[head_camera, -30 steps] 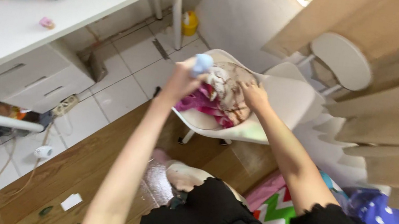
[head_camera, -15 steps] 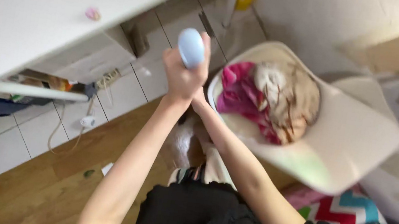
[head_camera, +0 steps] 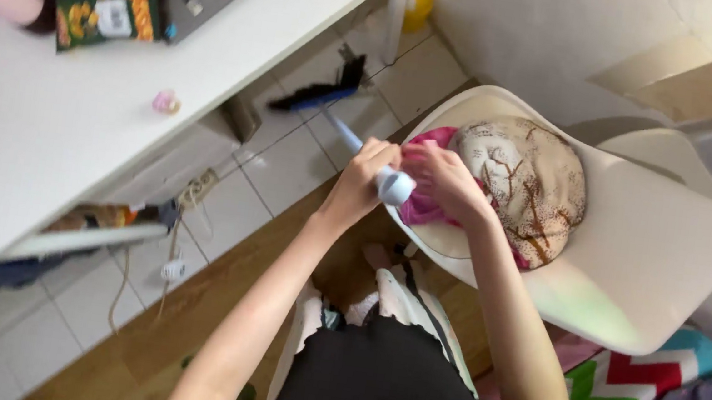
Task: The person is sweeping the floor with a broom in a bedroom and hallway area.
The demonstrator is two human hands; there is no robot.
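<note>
The left hand (head_camera: pixel 366 174) grips a pale blue broom handle (head_camera: pixel 371 165) whose black brush head (head_camera: pixel 319 94) rests on the far tiled floor (head_camera: pixel 287 163) under a white desk (head_camera: pixel 65 116). Just right of it, the right hand (head_camera: pixel 445 182) pinches pink cloth (head_camera: pixel 421 209) — heaped with a beige patterned cloth (head_camera: pixel 528 181) on a white chair (head_camera: pixel 651 257).

Glossy plastic chair (head_camera: pixel 662 240), crumpled cloth (head_camera: pixel 528 181)

desk (head_camera: pixel 61 143) left | chair (head_camera: pixel 642 256) right | clothes (head_camera: pixel 523 181) on chair | broom (head_camera: pixel 323 99) between
</note>
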